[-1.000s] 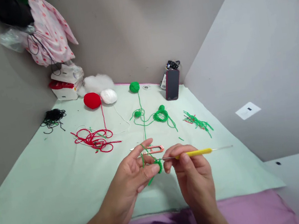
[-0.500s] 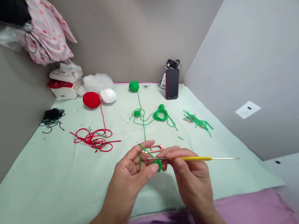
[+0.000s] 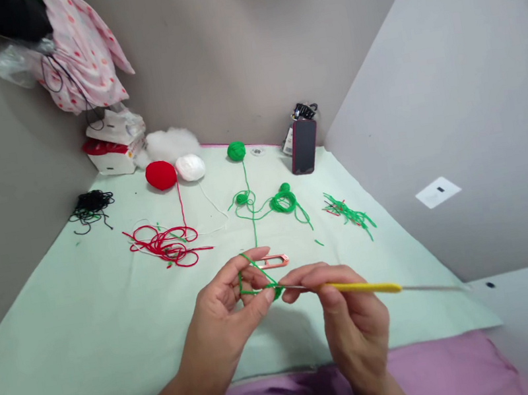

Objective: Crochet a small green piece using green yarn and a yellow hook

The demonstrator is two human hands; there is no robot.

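Between the thumb and fingers of my left hand (image 3: pixel 233 302) is pinched a small green crochet piece (image 3: pixel 277 291), mostly hidden by the fingertips. Green yarn (image 3: pixel 254 264) runs over the raised left index finger and slants down to the piece. My right hand (image 3: pixel 353 317) grips a crochet hook (image 3: pixel 365 286) with a yellow handle and metal ends. Its left tip meets the green piece; whether it is inside a loop I cannot tell. Just beyond my left fingertips lies an orange-pink snips-like tool (image 3: pixel 275 261), partly covered by the hand.
A green yarn ball (image 3: pixel 237 152), a red ball (image 3: pixel 161 175) and a white ball (image 3: pixel 190 168) sit at the back. Tangled red yarn (image 3: pixel 166 245), black yarn (image 3: pixel 92 208), coiled green yarn (image 3: pixel 283 202) and green scraps (image 3: pixel 348 214) lie around. A phone (image 3: pixel 304 146) leans near the wall.
My right hand has moved right and slightly down with the hook, whose tip has drawn back to the green piece. The left hand has shifted slightly left.
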